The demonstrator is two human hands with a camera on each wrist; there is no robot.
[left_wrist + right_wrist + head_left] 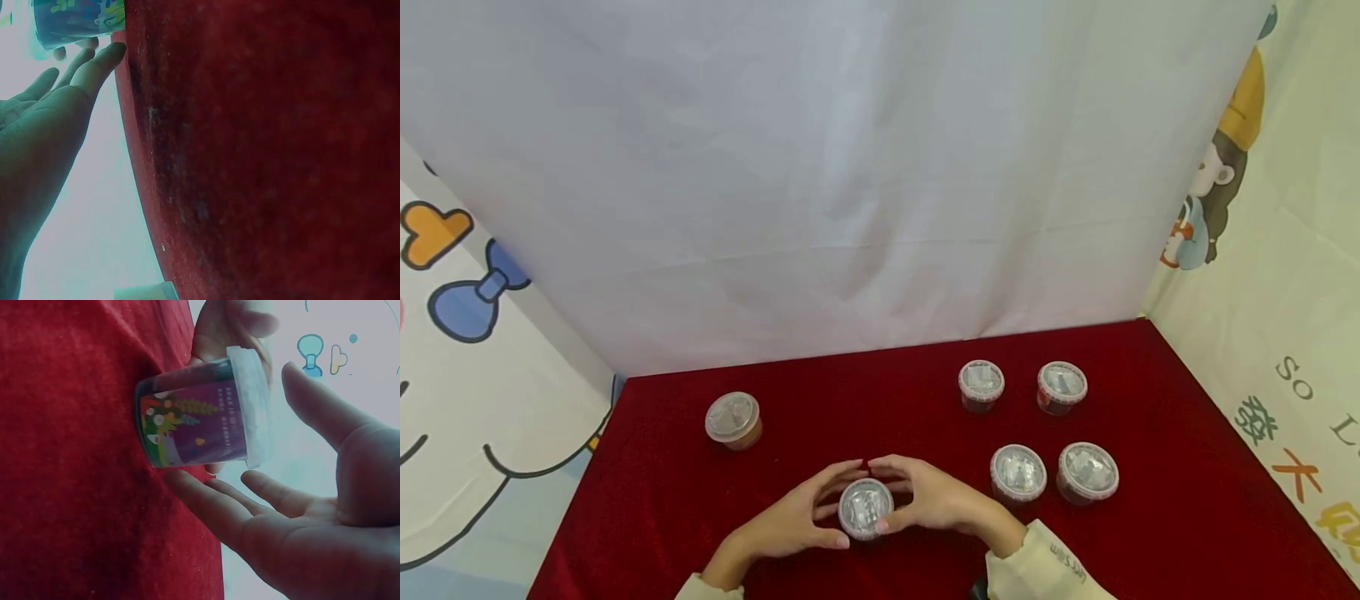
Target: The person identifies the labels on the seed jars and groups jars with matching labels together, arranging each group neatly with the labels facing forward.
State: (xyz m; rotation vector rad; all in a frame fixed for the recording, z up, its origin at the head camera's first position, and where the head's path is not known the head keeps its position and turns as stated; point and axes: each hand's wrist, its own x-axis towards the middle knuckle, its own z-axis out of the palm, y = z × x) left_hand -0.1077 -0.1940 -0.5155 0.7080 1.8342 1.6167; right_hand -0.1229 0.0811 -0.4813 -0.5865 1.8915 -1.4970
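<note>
Lone tub: sitting ahead and left of the left fingers.
Left hand: fingers standing apart, curving loosely, clamping nothing; I cannot tell whether they are touching.
Middle tub: standing lid-up between both hands' fingers, on red cloth.
Right hand: thumb and fingers gaping apart, not gripping.
Four tubs: resting right of the right fingers, two by two.
Risk: Middle tub is likely risking a tip if fingertips are pushing unevenly.
Count: six lidded tubs, two hands.
</note>
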